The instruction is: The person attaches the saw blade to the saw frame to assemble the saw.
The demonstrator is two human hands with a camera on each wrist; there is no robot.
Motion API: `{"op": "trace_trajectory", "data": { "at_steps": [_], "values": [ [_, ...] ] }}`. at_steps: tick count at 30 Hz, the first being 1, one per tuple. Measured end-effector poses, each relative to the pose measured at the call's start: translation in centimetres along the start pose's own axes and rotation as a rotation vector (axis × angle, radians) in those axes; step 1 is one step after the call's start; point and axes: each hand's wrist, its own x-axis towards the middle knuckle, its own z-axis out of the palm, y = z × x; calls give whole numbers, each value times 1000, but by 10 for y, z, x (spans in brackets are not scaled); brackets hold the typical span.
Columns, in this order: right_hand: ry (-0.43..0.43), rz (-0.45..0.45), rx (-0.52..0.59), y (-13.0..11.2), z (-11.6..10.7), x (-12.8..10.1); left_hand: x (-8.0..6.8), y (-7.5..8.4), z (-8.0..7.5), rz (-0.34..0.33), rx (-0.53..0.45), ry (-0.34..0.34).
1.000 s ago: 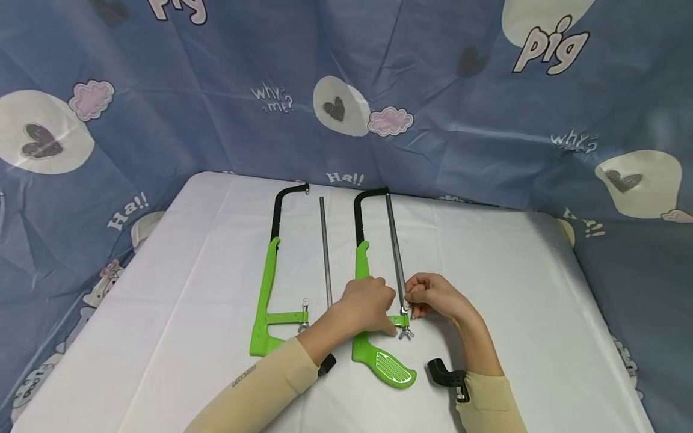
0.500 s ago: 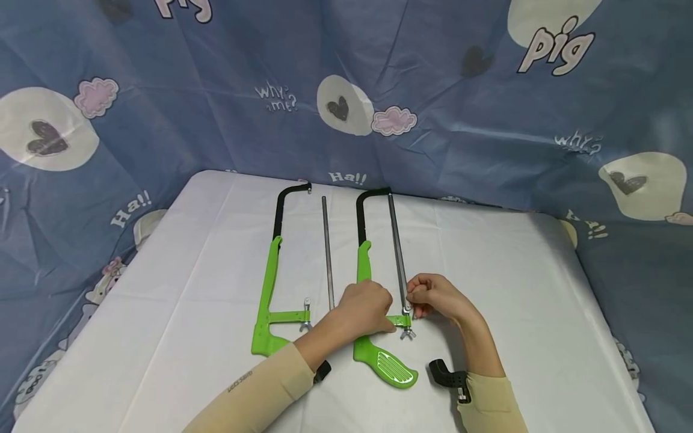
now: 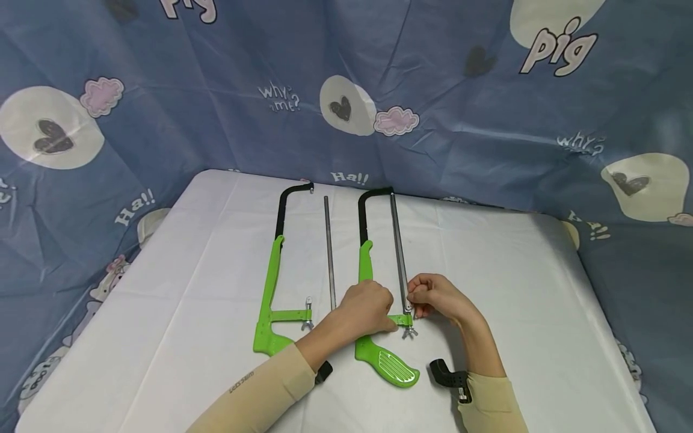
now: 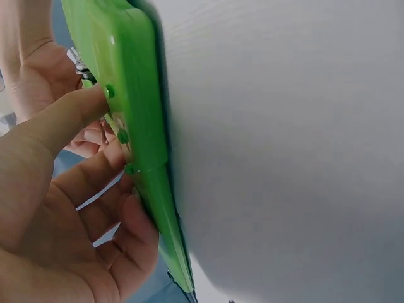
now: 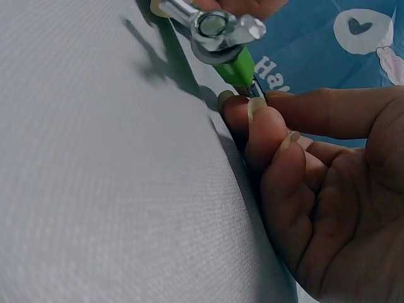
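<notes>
A hacksaw with a green handle (image 3: pixel 397 368) and black front arm lies on the white table. My left hand (image 3: pixel 364 308) grips its green frame (image 4: pixel 136 95) at the crossbar, thumb and fingers on the near edge. My right hand (image 3: pixel 440 297) pinches the near end of the grey hacksaw blade (image 3: pixel 399 249), close to the crossbar tip (image 5: pixel 238 68). The blade's far end meets the black arm. Below the crossbar tip sticks out a silver wing nut (image 3: pixel 409 332), seen large in the right wrist view. My right fingertips (image 5: pixel 268 126) partly hide the blade end.
A second green hacksaw frame (image 3: pixel 267 282) lies to the left, bladeless, its handle partly behind my left forearm. Between the two frames lies a loose blade (image 3: pixel 329 246). A blue patterned cloth (image 3: pixel 460 108) hangs behind the white table (image 3: pixel 520 288).
The head view has shifted slightly, moving the whole scene a little to the right. Both hands keep their places on the hacksaw frame and blade end.
</notes>
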Motion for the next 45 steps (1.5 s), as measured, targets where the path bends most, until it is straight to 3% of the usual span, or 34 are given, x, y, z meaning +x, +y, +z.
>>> {"op": "trace_trajectory", "data": {
  "at_steps": [21, 45],
  "values": [
    [3, 2, -24, 0, 1, 1, -1, 3, 5, -25, 0, 62],
    [-32, 5, 3, -1, 1, 0, 0, 1, 6, -26, 9, 58]
  ]
}}
